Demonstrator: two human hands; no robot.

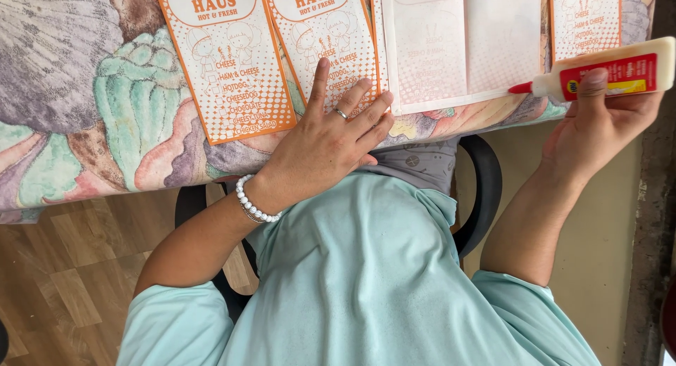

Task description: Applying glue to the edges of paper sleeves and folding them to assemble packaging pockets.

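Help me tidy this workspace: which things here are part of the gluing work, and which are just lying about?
In use:
- glue bottle, held in the right hand, red nozzle at the edge of the face-down paper sheet
- orange-printed paper bag, pressed flat by the left hand

Lying about:
- second orange-printed bag
- another printed bag at the far end
- floral tablecloth

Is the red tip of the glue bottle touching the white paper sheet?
Touching: in the head view the glue bottle tip meets the edge of the white paper sheet, held by the right hand.
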